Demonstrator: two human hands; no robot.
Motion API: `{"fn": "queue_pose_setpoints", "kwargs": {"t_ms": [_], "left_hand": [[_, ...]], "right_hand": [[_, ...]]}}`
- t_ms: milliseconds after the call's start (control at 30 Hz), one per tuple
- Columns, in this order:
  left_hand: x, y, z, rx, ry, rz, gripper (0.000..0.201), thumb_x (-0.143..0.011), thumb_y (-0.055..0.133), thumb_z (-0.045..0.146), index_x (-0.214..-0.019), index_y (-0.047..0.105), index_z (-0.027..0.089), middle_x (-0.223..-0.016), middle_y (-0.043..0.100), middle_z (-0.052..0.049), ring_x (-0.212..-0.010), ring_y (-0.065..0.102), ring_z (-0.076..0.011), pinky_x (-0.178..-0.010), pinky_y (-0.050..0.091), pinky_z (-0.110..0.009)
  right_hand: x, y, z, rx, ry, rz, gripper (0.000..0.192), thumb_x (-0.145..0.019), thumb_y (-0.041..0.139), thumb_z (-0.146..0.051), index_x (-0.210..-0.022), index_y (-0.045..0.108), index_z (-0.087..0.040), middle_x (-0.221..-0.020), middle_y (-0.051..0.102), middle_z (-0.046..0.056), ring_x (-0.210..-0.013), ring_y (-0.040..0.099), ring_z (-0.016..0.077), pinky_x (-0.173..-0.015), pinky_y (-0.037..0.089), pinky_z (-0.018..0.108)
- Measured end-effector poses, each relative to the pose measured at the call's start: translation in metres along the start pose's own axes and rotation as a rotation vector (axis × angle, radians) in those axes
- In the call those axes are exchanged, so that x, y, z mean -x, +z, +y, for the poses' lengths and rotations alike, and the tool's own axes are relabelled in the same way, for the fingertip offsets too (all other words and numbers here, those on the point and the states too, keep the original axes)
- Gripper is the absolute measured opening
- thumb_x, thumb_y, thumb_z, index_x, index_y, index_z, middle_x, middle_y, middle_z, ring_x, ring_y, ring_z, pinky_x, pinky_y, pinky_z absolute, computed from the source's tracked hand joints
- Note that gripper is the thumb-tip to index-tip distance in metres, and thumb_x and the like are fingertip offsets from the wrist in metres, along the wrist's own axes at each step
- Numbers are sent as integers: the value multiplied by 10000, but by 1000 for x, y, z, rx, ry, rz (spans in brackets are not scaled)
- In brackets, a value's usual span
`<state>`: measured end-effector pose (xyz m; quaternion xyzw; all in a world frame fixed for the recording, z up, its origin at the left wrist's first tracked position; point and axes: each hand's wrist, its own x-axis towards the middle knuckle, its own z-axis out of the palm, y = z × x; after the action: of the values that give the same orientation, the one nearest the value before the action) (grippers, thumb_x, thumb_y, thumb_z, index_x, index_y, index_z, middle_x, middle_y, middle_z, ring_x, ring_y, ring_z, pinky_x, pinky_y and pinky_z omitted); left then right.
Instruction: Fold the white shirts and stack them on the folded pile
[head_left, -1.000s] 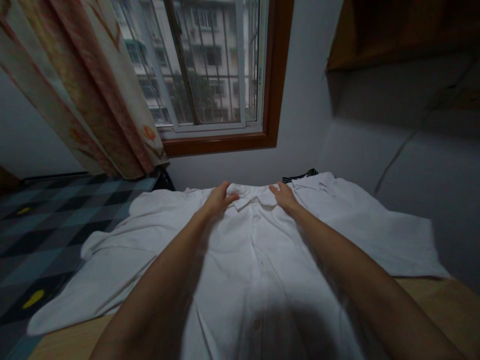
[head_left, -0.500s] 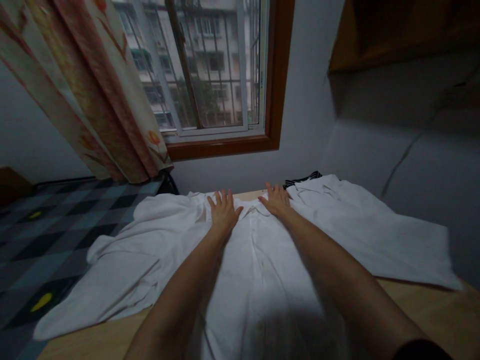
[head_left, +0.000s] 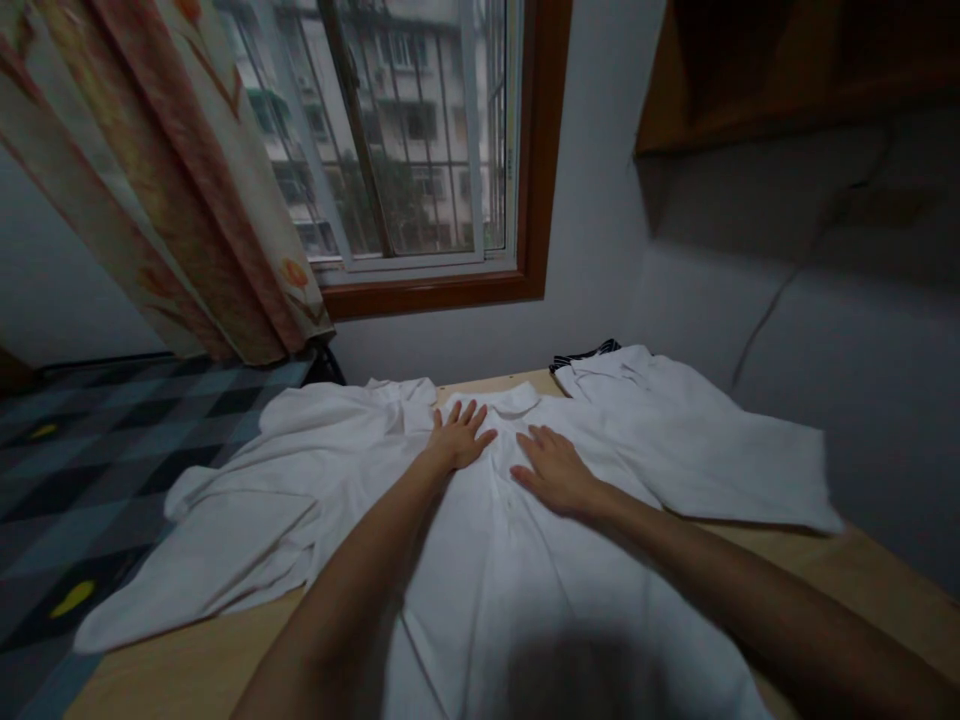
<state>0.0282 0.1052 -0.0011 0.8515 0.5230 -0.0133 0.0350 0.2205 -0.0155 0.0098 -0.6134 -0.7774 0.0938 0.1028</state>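
Observation:
A white button-up shirt [head_left: 517,580] lies spread over the table, collar at the far end and sleeves out to both sides. My left hand [head_left: 459,440] rests flat on it just below the left side of the collar, fingers spread. Palm down on the right front panel is my right hand [head_left: 551,470], its fingers stretched out and a little apart. The button placket runs between the two hands. Neither hand grips the cloth. A dark shadow falls on the lower part of the shirt.
The wooden table [head_left: 750,550] shows around the shirt. A bed with a checked cover [head_left: 45,500] stands at left, beneath a floral curtain [head_left: 172,200]. Beyond the table are a wall and a barred window [head_left: 397,150]. Black-and-white striped cloth [head_left: 585,355] lies at the far edge. A wooden shelf [head_left: 735,120] hangs upper right.
Both hands have slid back from the collar toward me, the right one farther, leaving the collar uncovered. The camera view has turned slightly right.

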Motion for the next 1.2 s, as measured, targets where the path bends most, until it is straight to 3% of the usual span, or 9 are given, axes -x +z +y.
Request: {"fn": "queue_pose_setpoints", "kwargs": {"t_ms": [167,267,400,500,700,933,1033,1133,1200], "left_hand": [[13,-12,17,-147,-85,114,576,-972,312,483,-1490,373,240,-1589,252,-109,-1464,128,-382,-1109,43,-675],[33,-21,21,-185,15,231,497,-958,399,360,-1418,463,182,-1533,360,-148,-1422,261,-362,-1125,143,-618],[80,-21,20,-38,242,201,461,-973,379,406,-1350,516,180,-1453,468,-145,-1329,429,-289,-1085,341,-465],[123,-11,22,22,396,89,555,-966,373,515,-1409,462,193,-1495,418,-149,-1378,373,-309,-1113,296,-506],[182,-6,32,9,486,-87,731,-878,405,699,-1500,326,324,-1594,220,-113,-1455,157,-395,-1107,122,-660],[211,-18,60,64,719,-66,880,-745,558,758,-1471,390,290,-1522,363,-179,-1384,308,-438,-1067,205,-673],[220,-12,75,97,879,46,654,-824,576,644,-1377,509,303,-1470,459,-125,-1333,407,-368,-1083,270,-575],[222,-4,84,142,977,125,296,-923,550,452,-1111,678,262,-1260,643,-65,-1184,546,-262,-1031,362,-432],[223,-4,87,235,996,157,238,-956,511,363,-980,704,226,-1114,705,-53,-1083,592,-220,-968,407,-376]], "right_hand": [[97,-12,-21,-162,-139,-254,608,-1015,434,-482,-1468,403,-78,-1544,230,178,-1437,151,316,-1178,155,475],[143,-11,-22,-180,-185,-327,656,-992,494,-464,-1502,335,-83,-1554,183,163,-1443,125,304,-1185,153,488],[182,3,-12,-80,-257,-255,681,-937,608,-421,-1507,340,-164,-1566,134,122,-1446,78,317,-1176,112,557],[193,12,-1,-22,-296,-173,648,-936,616,-428,-1495,369,-216,-1571,138,99,-1447,81,317,-1168,114,582],[189,11,18,10,-378,-156,637,-980,500,-558,-1519,301,-282,-1571,173,75,-1439,116,340,-1130,99,660],[188,12,30,-7,-399,-111,579,-999,491,-459,-1520,293,-300,-1569,202,45,-1440,151,296,-1155,86,605],[190,13,31,-36,-383,-84,549,-996,494,-407,-1506,335,-281,-1557,242,49,-1433,189,278,-1168,96,574],[190,14,32,-52,-367,-76,541,-990,506,-413,-1490,374,-253,-1545,274,65,-1426,213,277,-1171,105,563],[190,14,33,-64,-363,-73,539,-988,509,-420,-1484,387,-250,-1539,289,70,-1424,221,276,-1171,111,557]]}}
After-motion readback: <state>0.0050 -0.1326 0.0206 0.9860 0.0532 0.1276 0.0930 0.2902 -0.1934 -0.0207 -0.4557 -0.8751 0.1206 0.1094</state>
